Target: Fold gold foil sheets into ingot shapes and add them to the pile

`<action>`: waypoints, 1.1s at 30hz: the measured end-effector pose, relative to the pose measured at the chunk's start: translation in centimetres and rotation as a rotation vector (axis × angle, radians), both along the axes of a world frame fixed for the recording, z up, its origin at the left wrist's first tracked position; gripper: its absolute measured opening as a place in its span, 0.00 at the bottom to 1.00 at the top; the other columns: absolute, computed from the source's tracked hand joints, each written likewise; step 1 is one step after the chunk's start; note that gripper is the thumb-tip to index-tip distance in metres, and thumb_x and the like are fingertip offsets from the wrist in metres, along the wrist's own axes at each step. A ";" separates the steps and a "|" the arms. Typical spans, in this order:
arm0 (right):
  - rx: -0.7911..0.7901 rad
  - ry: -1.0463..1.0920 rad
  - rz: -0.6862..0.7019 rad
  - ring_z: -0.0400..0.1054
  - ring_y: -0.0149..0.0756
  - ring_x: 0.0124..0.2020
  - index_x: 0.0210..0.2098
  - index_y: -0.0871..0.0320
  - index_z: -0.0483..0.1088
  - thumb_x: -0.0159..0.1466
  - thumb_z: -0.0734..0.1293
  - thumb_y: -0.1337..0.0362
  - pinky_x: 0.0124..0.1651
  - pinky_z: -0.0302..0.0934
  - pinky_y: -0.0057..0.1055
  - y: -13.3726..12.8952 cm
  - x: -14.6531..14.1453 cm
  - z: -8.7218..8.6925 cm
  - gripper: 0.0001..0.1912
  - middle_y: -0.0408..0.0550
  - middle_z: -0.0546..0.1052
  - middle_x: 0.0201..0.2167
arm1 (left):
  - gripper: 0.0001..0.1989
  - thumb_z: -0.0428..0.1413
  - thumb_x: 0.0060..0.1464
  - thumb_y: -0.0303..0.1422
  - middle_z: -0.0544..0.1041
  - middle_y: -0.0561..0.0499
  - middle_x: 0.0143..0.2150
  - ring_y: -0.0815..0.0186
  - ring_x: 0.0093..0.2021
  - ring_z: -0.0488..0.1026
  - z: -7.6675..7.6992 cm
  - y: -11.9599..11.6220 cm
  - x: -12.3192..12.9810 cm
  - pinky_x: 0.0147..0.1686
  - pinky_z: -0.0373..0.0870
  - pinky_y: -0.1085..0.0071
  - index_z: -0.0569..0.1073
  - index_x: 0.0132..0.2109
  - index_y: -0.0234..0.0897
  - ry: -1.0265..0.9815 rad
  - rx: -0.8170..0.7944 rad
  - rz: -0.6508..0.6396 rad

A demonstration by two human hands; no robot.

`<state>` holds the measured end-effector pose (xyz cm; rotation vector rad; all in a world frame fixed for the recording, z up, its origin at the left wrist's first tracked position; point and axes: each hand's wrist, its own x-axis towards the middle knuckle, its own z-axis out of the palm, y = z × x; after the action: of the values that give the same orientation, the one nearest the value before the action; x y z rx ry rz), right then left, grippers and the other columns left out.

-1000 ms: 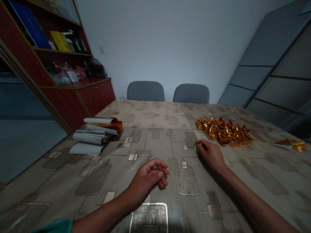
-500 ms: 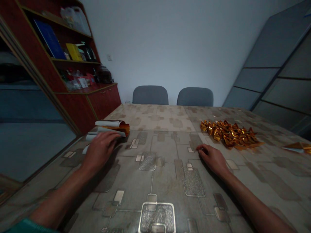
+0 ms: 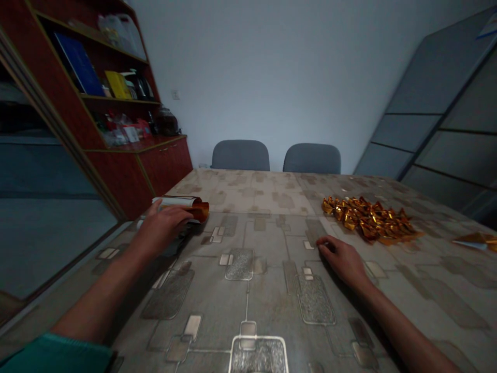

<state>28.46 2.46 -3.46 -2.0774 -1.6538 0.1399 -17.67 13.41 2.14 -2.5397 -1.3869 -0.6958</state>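
Note:
At the left of the table, my left hand [image 3: 166, 223] lies over curled sheets of gold foil paper [image 3: 201, 211], white on the outside and gold inside. Its fingers bend at the paper's right end and close on it; the thumb is hidden. My right hand [image 3: 341, 259] rests on the tablecloth, loosely curled, with nothing visible in it. Beyond that hand sits a cluster of folded gold foil ingots [image 3: 368, 217].
A patterned tablecloth [image 3: 267, 295] covers the table. A folded piece of gold paper [image 3: 476, 241] lies at the far right. Two grey chairs [image 3: 240, 155] stand behind the table, and a red wooden cabinet [image 3: 166, 163] is at the left.
My left hand has shifted slightly further onto the curled sheets, and its shadow beneath looks larger. My right hand stays in nearly the same place. The view has tilted a little.

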 end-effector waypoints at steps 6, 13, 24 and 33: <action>0.071 0.017 0.041 0.78 0.45 0.38 0.40 0.55 0.78 0.66 0.59 0.61 0.38 0.63 0.32 -0.3 -1.0 0.2 0.16 0.50 0.84 0.37 | 0.12 0.49 0.65 0.31 0.83 0.44 0.46 0.54 0.45 0.79 0.3 -1.6 0.7 0.63 0.58 0.45 0.77 0.46 0.36 -0.053 0.199 0.017; 0.114 -0.006 0.117 0.77 0.48 0.44 0.40 0.57 0.78 0.65 0.58 0.63 0.47 0.64 0.36 -0.3 -0.7 0.3 0.16 0.54 0.83 0.42 | 0.10 0.53 0.67 0.34 0.84 0.49 0.40 0.56 0.44 0.80 0.6 -4.6 4.4 0.52 0.72 0.57 0.78 0.39 0.43 -0.094 0.434 -0.084; 0.097 0.056 0.211 0.78 0.48 0.40 0.39 0.56 0.79 0.65 0.59 0.63 0.44 0.66 0.36 -0.6 -0.5 0.4 0.16 0.52 0.84 0.39 | 0.14 0.50 0.65 0.35 0.79 0.46 0.31 0.53 0.35 0.75 -0.8 -5.6 7.0 0.37 0.68 0.60 0.75 0.31 0.40 0.143 0.185 0.049; 0.113 0.102 0.261 0.78 0.47 0.39 0.39 0.56 0.79 0.64 0.59 0.63 0.43 0.66 0.37 -0.7 -0.5 0.3 0.16 0.52 0.84 0.37 | 0.13 0.52 0.63 0.40 0.81 0.44 0.36 0.51 0.36 0.78 -1.2 -4.6 5.6 0.32 0.65 0.65 0.77 0.35 0.40 0.118 -0.101 0.170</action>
<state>27.93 1.76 -3.11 -1.7370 -1.8199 0.2278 -12.11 8.84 0.92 -2.4533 -1.6107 -0.4497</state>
